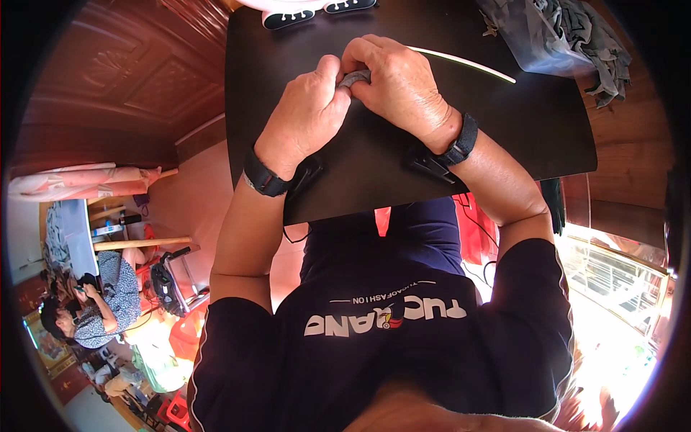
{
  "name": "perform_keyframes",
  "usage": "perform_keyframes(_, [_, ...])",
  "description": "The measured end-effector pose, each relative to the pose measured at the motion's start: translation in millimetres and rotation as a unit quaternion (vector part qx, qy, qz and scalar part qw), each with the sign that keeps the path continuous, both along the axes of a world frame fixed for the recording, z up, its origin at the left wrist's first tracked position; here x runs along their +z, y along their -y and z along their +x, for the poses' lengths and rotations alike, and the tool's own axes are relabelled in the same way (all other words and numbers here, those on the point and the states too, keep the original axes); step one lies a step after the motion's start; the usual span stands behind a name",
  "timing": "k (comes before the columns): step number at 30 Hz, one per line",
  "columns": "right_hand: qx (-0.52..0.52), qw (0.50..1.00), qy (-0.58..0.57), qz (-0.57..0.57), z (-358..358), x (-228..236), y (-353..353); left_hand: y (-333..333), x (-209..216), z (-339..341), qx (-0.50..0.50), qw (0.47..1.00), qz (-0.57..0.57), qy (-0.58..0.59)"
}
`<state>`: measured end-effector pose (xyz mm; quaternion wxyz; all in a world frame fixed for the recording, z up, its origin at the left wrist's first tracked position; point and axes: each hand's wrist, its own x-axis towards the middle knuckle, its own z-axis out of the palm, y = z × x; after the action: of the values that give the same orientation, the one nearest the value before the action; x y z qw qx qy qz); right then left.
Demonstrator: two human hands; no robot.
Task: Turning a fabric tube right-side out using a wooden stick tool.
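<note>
Both of my hands are close together over the far part of a dark table [345,173]. Between them is a small piece of grey cloth [354,78], bunched or folded. My left hand [308,108] is closed, thumb and fingers pinching one end of the cloth. My right hand [399,83] curls over the other end, its fingertips partly hidden. From behind the right hand a thin white strip [468,63] runs off to the right across the table. Whether the strip joins the cloth is hidden.
At the far right a clear plastic bin [547,50] holds grey cloth pieces [601,47]. A white object with black shoe shapes [288,18] stands at the far edge. Black straps circle both wrists. Off to the left, another person [108,302] sits near a table.
</note>
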<state>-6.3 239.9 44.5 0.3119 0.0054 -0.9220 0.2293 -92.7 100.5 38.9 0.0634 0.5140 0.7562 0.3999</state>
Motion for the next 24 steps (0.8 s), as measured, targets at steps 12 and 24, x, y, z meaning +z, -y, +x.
perform_keyframes(12, [0.026, 0.996, 0.052, -0.068, 0.8, -1.8, 5.6, -1.0, 3.7, 3.8, 0.067, 0.991, -0.073, -0.085])
perform_keyframes(24, [0.019, 0.997, 0.037, -0.061, 0.1, 1.4, 7.1, -0.8, 6.7, 7.5, 0.111, 0.985, -0.046, -0.124])
